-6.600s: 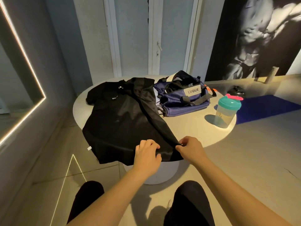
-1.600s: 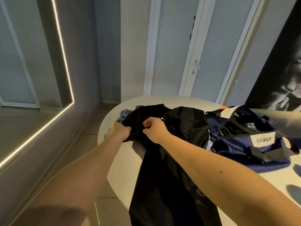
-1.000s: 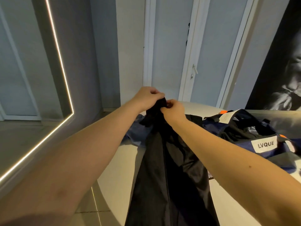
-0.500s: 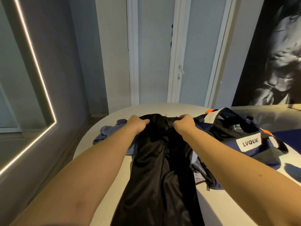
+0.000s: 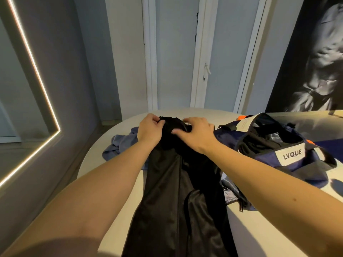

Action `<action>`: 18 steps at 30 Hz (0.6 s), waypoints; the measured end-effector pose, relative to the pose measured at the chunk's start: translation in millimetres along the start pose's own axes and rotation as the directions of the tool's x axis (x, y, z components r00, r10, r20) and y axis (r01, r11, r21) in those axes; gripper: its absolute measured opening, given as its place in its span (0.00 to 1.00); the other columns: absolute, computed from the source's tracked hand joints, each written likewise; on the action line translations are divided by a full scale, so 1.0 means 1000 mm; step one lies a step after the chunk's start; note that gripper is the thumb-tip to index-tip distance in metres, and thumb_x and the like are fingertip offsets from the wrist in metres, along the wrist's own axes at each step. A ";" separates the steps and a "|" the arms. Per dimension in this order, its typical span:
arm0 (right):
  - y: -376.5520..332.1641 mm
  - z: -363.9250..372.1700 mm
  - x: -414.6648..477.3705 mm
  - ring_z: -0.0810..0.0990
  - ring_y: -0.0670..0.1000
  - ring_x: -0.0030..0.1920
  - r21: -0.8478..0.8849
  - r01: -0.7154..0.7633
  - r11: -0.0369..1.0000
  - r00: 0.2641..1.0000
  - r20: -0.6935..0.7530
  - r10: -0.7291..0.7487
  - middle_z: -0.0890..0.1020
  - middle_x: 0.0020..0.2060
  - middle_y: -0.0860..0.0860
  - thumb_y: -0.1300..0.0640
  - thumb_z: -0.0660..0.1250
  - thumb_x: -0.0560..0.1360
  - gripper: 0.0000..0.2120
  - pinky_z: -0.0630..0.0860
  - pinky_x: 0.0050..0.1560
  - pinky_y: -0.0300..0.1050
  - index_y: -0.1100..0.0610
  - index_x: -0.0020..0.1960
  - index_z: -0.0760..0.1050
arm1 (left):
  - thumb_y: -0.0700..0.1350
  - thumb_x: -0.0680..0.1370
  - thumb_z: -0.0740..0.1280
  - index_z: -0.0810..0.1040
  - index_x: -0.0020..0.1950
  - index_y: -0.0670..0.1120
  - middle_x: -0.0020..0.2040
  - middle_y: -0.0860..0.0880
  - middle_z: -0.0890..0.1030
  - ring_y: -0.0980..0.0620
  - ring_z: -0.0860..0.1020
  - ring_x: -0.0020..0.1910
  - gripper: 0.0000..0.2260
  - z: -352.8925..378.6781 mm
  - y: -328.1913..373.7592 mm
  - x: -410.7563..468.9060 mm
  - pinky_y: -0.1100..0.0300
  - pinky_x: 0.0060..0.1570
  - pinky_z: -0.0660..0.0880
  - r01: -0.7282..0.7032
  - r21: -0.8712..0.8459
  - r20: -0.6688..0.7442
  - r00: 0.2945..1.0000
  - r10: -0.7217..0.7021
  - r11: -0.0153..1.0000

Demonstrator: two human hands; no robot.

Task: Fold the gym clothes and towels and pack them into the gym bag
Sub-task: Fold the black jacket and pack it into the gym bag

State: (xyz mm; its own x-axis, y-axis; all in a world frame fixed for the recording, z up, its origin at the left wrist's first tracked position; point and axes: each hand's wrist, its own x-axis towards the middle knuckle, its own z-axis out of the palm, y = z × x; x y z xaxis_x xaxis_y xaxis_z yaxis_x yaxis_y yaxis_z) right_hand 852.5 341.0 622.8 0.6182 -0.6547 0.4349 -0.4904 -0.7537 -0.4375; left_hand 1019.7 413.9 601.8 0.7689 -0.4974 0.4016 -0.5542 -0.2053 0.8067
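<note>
A black shirt (image 5: 178,201) lies folded lengthwise into a long strip down the middle of the round white table (image 5: 115,225). My left hand (image 5: 150,131) grips its far end, fingers curled round the bunched cloth. My right hand (image 5: 193,133) lies beside it on the same end, fingers bent over the fabric. A navy gym bag (image 5: 289,156) marked LVQUE stands open to the right, with dark cloth inside. A blue-grey garment (image 5: 122,143) lies crumpled under the shirt on the left.
A wall with white door frames (image 5: 200,71) stands just behind the table. A lit mirror edge (image 5: 37,75) runs along the left wall. A dark poster (image 5: 311,58) covers the right wall. The shirt's near end hangs over the table's front edge.
My hands have come closer together on the shirt's far end, and my right hand has flattened over the cloth. Earlier they lifted that end, then lowered it to the table.
</note>
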 end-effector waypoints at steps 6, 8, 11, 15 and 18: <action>0.015 0.002 0.009 0.80 0.62 0.52 0.117 -0.166 0.979 0.982 -0.074 0.175 0.84 0.44 0.55 0.55 0.61 0.79 0.11 0.73 0.59 0.54 0.55 0.45 0.81 | 0.49 0.80 0.69 0.78 0.52 0.46 0.39 0.52 0.78 0.51 0.78 0.42 0.07 -0.004 0.004 0.003 0.56 0.46 0.75 -0.030 -0.066 -0.006 1.000 0.030 0.997; 0.025 -0.006 0.017 0.79 0.64 0.57 0.229 -0.396 0.890 0.909 -0.040 0.415 0.83 0.51 0.56 0.57 0.62 0.78 0.08 0.73 0.62 0.55 0.54 0.51 0.80 | 0.49 0.80 0.69 0.78 0.51 0.46 0.39 0.52 0.78 0.51 0.79 0.43 0.07 -0.004 0.003 0.005 0.55 0.47 0.76 -0.017 -0.070 -0.003 1.000 0.016 0.997; 0.025 -0.010 0.019 0.75 0.60 0.65 0.218 -0.397 0.891 0.880 -0.186 0.438 0.80 0.63 0.54 0.61 0.60 0.79 0.17 0.68 0.69 0.56 0.53 0.65 0.77 | 0.50 0.82 0.66 0.79 0.54 0.46 0.43 0.50 0.80 0.51 0.78 0.44 0.08 -0.004 0.004 0.001 0.56 0.47 0.74 -0.032 -0.056 0.034 0.999 0.034 0.998; 0.013 -0.002 -0.015 0.72 0.52 0.65 -0.095 0.189 0.977 0.973 -0.113 -0.199 0.82 0.58 0.48 0.51 0.58 0.81 0.15 0.62 0.64 0.52 0.51 0.57 0.82 | 0.42 0.81 0.62 0.77 0.63 0.46 0.56 0.48 0.80 0.51 0.78 0.51 0.12 -0.014 0.007 -0.021 0.60 0.51 0.71 -0.124 0.016 0.072 0.990 0.123 0.992; 0.014 -0.010 -0.041 0.67 0.52 0.69 -0.127 0.054 0.990 0.997 -0.055 -0.062 0.82 0.60 0.48 0.52 0.60 0.81 0.14 0.60 0.64 0.53 0.51 0.57 0.83 | 0.39 0.79 0.64 0.76 0.66 0.46 0.56 0.49 0.78 0.55 0.78 0.48 0.15 -0.036 0.009 -0.063 0.60 0.52 0.72 -0.168 0.057 0.097 0.982 0.162 0.984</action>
State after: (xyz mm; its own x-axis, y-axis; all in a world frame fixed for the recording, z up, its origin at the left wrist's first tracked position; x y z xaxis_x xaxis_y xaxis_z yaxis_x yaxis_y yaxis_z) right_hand 814.1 357.2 606.5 0.6124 -0.6091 0.5039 -0.5301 -0.7893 -0.3099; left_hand 977.9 473.6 599.5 0.6346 -0.6033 0.4830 -0.6925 -0.1666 0.7019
